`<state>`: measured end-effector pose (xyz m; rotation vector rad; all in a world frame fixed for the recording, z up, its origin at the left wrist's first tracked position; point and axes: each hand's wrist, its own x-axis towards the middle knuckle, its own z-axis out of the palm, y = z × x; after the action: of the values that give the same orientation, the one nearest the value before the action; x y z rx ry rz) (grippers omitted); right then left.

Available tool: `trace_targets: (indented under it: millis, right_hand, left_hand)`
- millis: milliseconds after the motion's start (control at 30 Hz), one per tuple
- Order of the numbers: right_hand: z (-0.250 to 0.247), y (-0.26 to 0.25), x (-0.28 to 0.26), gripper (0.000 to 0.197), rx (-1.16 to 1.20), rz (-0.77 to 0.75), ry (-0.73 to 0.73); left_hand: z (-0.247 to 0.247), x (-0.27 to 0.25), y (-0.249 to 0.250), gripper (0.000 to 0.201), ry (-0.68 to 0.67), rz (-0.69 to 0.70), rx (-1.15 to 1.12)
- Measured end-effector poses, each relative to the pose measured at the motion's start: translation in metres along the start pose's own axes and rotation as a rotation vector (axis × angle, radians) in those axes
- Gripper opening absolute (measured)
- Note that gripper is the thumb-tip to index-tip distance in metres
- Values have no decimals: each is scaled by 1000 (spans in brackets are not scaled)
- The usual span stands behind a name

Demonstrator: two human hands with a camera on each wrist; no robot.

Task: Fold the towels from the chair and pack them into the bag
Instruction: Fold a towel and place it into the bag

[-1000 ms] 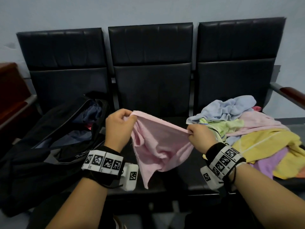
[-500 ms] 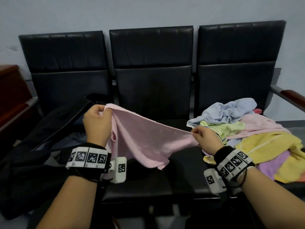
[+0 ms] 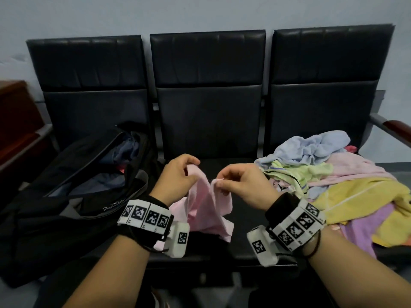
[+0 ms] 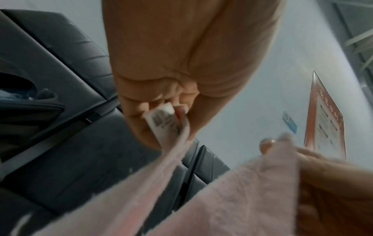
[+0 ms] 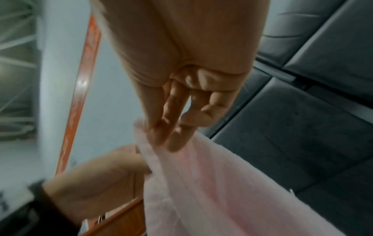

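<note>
The step in hand looks like the first fold of a pink towel [image 3: 209, 210]: the left hand [image 3: 175, 176] and the right hand [image 3: 242, 183] are close together above the middle seat [image 3: 206, 165] of the black chair row, each pinching a top corner, so the cloth hangs doubled between them with its lower edge bunched near the seat. The left wrist view shows the left grip closed on the corner that carries a white label [image 4: 163, 119]; the right wrist view shows the right fingers [image 5: 171, 127] nipping the other corner, thumb against fingertips. Next, I judge, the two corners must be matched and passed to one grip, so the free hand can smooth the fold and halve the towel again; soft, limp cloth will slip out of line unless the edges are held taut. The black bag [image 3: 73, 190] lies open on the left seat, with dark blue cloth and a bit of red showing inside; whether those are folded towels I cannot tell. On the right seat a loose pile of towels [image 3: 333, 185], blue, green, pink, yellow and purple, waits unfolded, so much of the task seems left.
</note>
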<state>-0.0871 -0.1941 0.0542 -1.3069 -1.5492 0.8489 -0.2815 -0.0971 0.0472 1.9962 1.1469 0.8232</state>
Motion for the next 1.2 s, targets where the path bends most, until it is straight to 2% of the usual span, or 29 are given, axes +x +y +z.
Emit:
trace_targets:
  millis: [133,267,367,533,633,733,800,933,1033,1100,1200]
  right_hand:
    - [17,0,5,5,-232,-112,85]
    - [28,0,8,7,-123,-111,119]
    - [32,3,11,10,-108,-104,175]
    - [31,7,10,15,-129,-117,240]
    - [32,7,9,13,-133,-114,255]
    - [33,7,10,6,-124,-101,259]
    - [35,8,10,3,-128,-77,234]
    - [33,14,11,7,-177,-57,149]
    - [25,28,9,3,-254,-38,-64]
    - [21,44,6,12,-342,12,-189]
    - [21,72,1,18,-514,148,-274]
  left_hand:
    - [2,-8,5,24,63,51,-91]
    - [0,-17,13,22,7,133,-109]
    - [-3,-23,19,18,-67,122,-140]
    - [-9,-29,23,27,-187,129,-190]
    - [-8,-30,23,25,-183,158,-152]
    - [-4,-28,19,21,-120,186,-61]
    - [1,-26,16,17,-59,209,24]
    - [4,-22,12,16,51,280,165]
    - [-3,-21,10,21,152,307,141]
    - [-8,-21,11,24,196,337,88]
    - [-18,-21,15,25,242,343,20]
